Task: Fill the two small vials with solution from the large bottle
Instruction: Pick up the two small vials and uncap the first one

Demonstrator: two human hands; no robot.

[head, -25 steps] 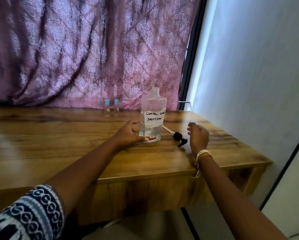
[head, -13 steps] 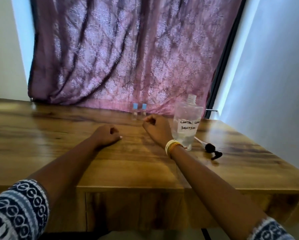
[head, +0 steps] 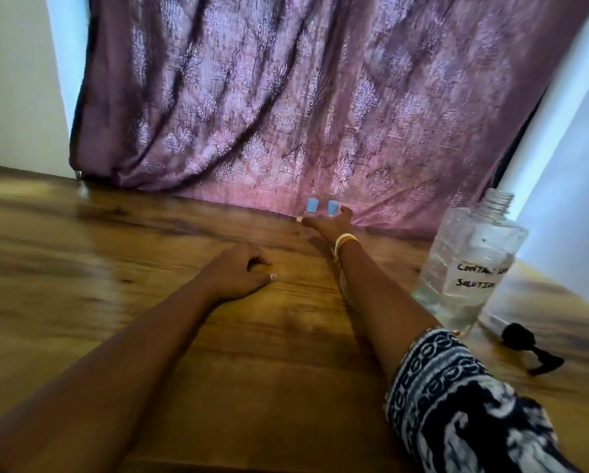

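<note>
**Right hand at the two vials, far edge of the surface**

At the upper middle of the frame my right hand (head: 327, 222) is stretched out to the two small vials (head: 321, 207), which stand side by side, blue caps up, against the foot of the curtain (head: 286, 97). The fingers are spread around the vials' bodies, thumb at the right, but I cannot tell whether they grip the glass or only touch it; the bodies are hidden behind the hand. A yellow bangle (head: 344, 241) sits on that wrist, and a patterned sleeve (head: 457, 404) fills the lower right corner.

My left hand (head: 238, 273) rests near the middle of the frame on the wooden surface (head: 81, 268), fingers loosely curled, holding nothing.

Right of the reaching arm, at mid-right of the frame, the large bottle (head: 470, 264) stands uncapped and upright, clear liquid inside, a handwritten label reading "CONTACT… SOLUTION". Just beside its base, lower right, lies a black pump head (head: 525, 346) with its white tube.
</note>
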